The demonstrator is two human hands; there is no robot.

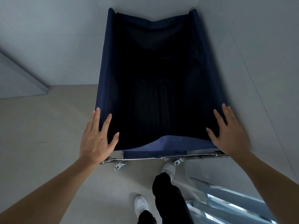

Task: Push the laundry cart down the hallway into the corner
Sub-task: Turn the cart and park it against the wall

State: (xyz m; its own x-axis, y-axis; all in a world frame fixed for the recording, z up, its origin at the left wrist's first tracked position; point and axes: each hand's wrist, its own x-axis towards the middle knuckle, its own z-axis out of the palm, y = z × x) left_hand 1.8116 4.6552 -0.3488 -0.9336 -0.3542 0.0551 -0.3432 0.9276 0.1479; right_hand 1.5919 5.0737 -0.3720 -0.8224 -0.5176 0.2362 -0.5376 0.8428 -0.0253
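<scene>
The laundry cart (pixel 106 62) is a deep navy fabric bin on a metal frame (pixel 145 158) with small casters. Its far end stands against the pale wall, in the corner where two walls meet. The inside looks dark and I cannot tell what it holds. My left hand (pixel 95 139) lies flat, fingers spread, over the cart's near left corner. On the near right corner rests my right hand (pixel 229 135), also flat with spread fingers. Neither hand grips the rim.
Pale walls (pixel 56 38) close in ahead and on the right. A beige floor (pixel 48 126) stretches to the left. A glass panel with a metal frame (pixel 226 199) stands at lower right. My legs in dark trousers and white shoes (pixel 168 168) are just behind the cart.
</scene>
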